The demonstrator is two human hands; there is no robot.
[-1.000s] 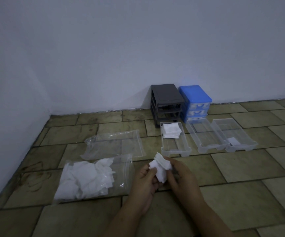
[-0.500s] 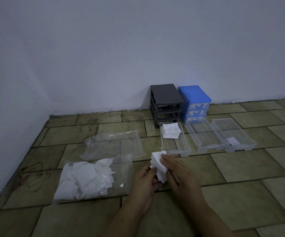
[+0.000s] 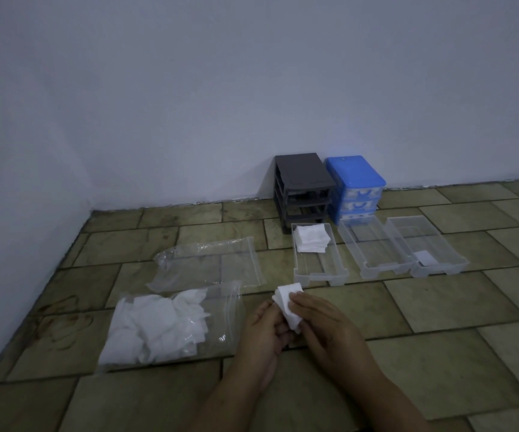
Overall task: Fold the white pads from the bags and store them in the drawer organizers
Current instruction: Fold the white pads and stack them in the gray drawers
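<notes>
White pad (image 3: 287,302) pinched by both hands over tiled floor (image 3: 438,307), near wall (image 3: 252,88).

walls (image 3: 252,88): plain pale, meeting at a corner | floor (image 3: 438,307): olive-brown tiles | light: dim

Tiled floor (image 3: 438,313) carries: full pad bag (image 3: 171,322) w/ flat clear bag (image 3: 211,263) behind; 3 clear drawers (image 3: 314,257) (image 3: 373,249) (image 3: 426,247) in a row; dark organizer frame (image 3: 303,188) & blue organizer (image 3: 356,185) by wall.
</notes>
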